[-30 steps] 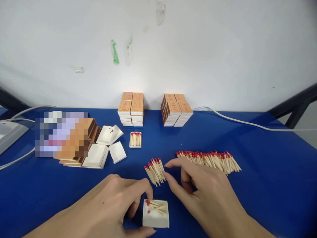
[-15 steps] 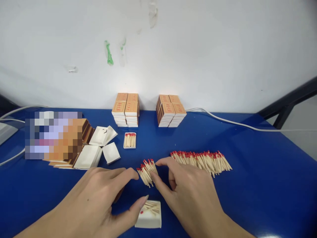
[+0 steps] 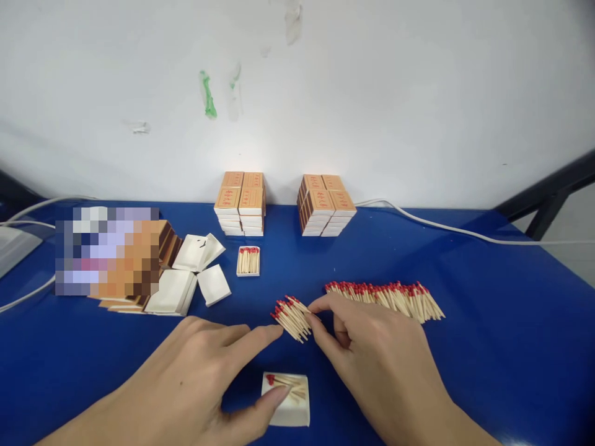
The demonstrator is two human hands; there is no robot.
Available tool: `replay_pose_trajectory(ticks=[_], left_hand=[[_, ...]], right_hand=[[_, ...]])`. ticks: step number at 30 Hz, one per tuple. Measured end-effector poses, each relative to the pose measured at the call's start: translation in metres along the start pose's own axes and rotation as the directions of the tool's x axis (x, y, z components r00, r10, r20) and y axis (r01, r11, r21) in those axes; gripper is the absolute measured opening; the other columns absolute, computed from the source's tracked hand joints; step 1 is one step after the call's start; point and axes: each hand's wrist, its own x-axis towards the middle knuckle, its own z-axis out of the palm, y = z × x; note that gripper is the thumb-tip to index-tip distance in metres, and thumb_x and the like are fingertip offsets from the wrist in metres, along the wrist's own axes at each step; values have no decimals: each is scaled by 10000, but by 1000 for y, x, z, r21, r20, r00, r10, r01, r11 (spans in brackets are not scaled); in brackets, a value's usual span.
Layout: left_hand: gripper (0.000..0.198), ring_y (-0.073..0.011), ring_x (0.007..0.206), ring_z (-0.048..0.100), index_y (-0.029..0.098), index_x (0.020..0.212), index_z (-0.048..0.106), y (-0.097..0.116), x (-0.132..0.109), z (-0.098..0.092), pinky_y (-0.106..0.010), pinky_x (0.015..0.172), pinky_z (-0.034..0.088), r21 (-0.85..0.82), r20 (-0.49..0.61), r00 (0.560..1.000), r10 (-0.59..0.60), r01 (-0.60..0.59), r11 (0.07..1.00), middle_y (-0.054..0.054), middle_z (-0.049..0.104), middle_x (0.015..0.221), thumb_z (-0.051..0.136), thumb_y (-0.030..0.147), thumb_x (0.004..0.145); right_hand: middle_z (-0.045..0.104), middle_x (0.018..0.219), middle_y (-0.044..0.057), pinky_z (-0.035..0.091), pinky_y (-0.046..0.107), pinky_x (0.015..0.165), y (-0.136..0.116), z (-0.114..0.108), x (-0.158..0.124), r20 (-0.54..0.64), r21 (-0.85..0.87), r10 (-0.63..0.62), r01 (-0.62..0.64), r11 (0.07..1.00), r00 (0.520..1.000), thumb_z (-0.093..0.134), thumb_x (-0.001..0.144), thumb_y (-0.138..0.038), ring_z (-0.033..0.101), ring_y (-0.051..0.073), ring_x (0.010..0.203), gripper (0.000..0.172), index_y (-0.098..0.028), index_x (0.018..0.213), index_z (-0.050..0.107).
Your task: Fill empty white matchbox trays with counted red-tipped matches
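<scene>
Blue tabletop point(image 3: 488, 322) against a scuffed white wall point(image 3: 372, 93) with green smears; 1 white cable point(image 3: 465, 231) runs along the back edge on the right, more cables at far left.

We see 2 stacks of orange-topped matchboxes at the wall: left stack point(image 3: 240, 203), right stack point(image 3: 326, 204), standing apart. 1 filled white tray point(image 3: 248, 261) sits just in front of the left stack. Empty white trays point(image 3: 195, 272) lie scattered left of it, beside a pile of orange and brown sleeves point(image 3: 162, 248), partly blurred out.

Our left hand point(image 3: 195, 378) lies open, fingers spread, index tip just at a small bundle of matches point(image 3: 292, 316), thumb tip resting on a white cardboard tray point(image 3: 287, 399) near the front edge. That tray holds a few loose matches, red heads to the left. Our right hand point(image 3: 381, 359) pinches the bundle's right side between thumb and index, other fingers curled.

Bundle sits centre table, between both hands, heads pointing up-left. Long row of red-headed wooden matches point(image 3: 385, 296) lies just behind the right hand, well clear of the stacks. Nothing blocks the bundle or the tray.
</scene>
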Motion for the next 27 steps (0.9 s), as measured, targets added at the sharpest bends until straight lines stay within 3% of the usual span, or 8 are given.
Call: replay_pose_trajectory(ticks=[5,9,12,16,21,27], left_hand=[[433,-188,693,808,301,1383,655,1,1,-7,-317,644,585,5,-33,999,10,-10,1000,72,789,843,762,395,975],[651,-174,683,769,328,1314,648,0,-1,-18,-263,605,575,-12,-39,999,1,-1,1000,100,697,762,962,543,785],[752,-184,762,770,340,1293,652,-2,-3,-23,-257,650,589,-27,60,997,-39,41,999,85,723,845,1025,577,685],[644,-172,719,700,322,1196,681,-5,-6,-20,-256,614,515,-47,164,983,-87,96,994,74,729,886,1026,432,664],[362,-169,740,656,313,1053,691,-4,-7,-16,-253,630,462,-108,189,976,-106,128,986,69,684,828,903,281,762],[189,-142,719,636,273,929,654,-3,-5,-15,-249,639,458,-160,242,963,-119,161,974,62,674,801,829,307,866]], right_hand=[[592,571,-51,330,307,518,4,-2,-1,11,-72,-33,34,997,999,552,1084,-191,595,144,460,291,-228,896,771],[632,604,-44,372,310,539,7,-3,-1,28,-75,-41,43,996,999,525,1108,-200,643,154,491,306,-228,920,765],[634,608,-43,378,317,525,7,-4,-1,33,-88,-38,41,995,999,521,1116,-221,641,162,482,318,-237,912,764],[591,584,-54,371,316,502,7,-6,2,-13,-63,-27,26,998,1000,537,1121,-238,596,153,454,308,-241,912,762],[530,591,-91,372,260,491,5,-16,5,46,170,-10,2,985,999,665,1103,-247,491,99,441,186,-249,951,772],[513,598,-124,370,212,526,-5,-26,1,318,560,-143,-64,826,937,886,979,-200,482,69,498,119,-281,952,803]])
